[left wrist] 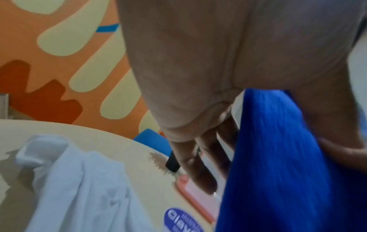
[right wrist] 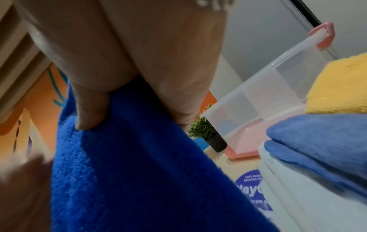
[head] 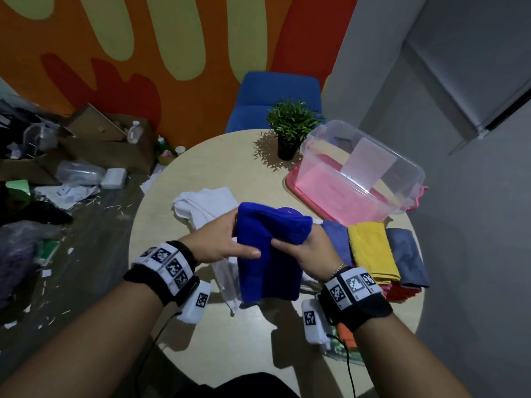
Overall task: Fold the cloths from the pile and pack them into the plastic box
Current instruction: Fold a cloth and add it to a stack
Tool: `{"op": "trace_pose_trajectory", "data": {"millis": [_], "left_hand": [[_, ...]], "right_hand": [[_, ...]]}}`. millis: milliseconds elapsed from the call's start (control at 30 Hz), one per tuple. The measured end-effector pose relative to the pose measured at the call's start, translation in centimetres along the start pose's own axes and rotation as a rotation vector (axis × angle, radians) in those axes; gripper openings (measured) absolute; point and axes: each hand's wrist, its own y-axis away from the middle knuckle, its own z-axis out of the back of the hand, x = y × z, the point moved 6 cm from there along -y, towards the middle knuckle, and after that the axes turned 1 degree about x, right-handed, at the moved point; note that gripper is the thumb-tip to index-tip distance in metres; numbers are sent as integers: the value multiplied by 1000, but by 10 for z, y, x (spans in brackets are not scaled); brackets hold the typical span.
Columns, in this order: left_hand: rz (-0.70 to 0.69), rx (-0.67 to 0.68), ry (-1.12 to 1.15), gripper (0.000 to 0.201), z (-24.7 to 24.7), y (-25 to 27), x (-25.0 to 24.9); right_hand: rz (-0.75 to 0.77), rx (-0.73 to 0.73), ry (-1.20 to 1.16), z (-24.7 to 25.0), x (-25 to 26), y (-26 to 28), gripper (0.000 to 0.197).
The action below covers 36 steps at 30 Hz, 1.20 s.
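I hold a royal blue cloth (head: 270, 254) above the round table, hanging folded lengthwise. My left hand (head: 244, 249) pinches its left edge, thumb in front and straight fingers (left wrist: 198, 164) behind. My right hand (head: 287, 244) grips the right edge below the top fold, its thumb (right wrist: 89, 113) pressed into the pile. The clear plastic box (head: 359, 168) stands on its pink lid at the back right, with nothing visible inside. The pile of cloths (head: 373, 248) lies at the right edge: blue-grey, yellow, grey, red and orange. The blue cloth (left wrist: 278, 157) (right wrist: 139, 157) fills both wrist views.
A white cloth (head: 207, 208) lies crumpled on the table (head: 230, 156) behind and under my left hand. A small potted plant (head: 290, 124) stands left of the box, a blue chair (head: 275, 96) behind it. Boxes and litter cover the floor (head: 71, 168) at left.
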Motion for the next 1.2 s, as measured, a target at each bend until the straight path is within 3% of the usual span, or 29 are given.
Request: {"op": "trace_pose_trajectory", "data": {"millis": [67,133,200,267,333,433,567,633,700,767,833,900,967,1067,1133,1200], "left_hand": [[24,-91,-176,41,-2,-7,14],[-17,-238,-183,23,1,-11,10],[-110,-326,-127,14,4,-10,-3],[-210,-331,-183,16,5,-7,-15],[-240,-260,-259,22,-2,-4,-10],[-118,-52,-332,25,-27,-8,45],[95,322,-619,4,-75,-4,125],[190,367,-620,10,-84,-1,143],[282,282,-484,19,-81,-2,153],[366,169,-323,25,-74,-6,163],[418,85,-246,29,-68,-9,172],[468,31,-210,32,-66,-11,178],[503,-26,-237,34,-63,-16,177],[534,-105,-390,29,-58,-23,176],[569,-215,-442,28,-53,-25,176],[605,-304,-395,49,-53,-26,180]], "right_hand": [[48,-23,-42,4,16,-9,30],[68,-40,-83,9,33,-15,31],[93,-32,-82,17,48,-15,32],[109,-12,-71,25,54,-10,23],[75,34,-21,25,42,-3,19],[-95,179,69,4,-14,15,27],[-261,469,255,-38,-95,53,14],[-315,424,280,-45,-119,60,22],[-379,212,269,-35,-135,57,26],[-480,51,285,-22,-146,52,46],[-576,26,288,-19,-153,48,69],[-621,43,374,-19,-155,46,78],[-588,34,521,-19,-150,44,66],[-419,18,761,-23,-135,43,38],[-337,128,846,-34,-134,44,32],[-351,309,896,-48,-142,49,35]]}}
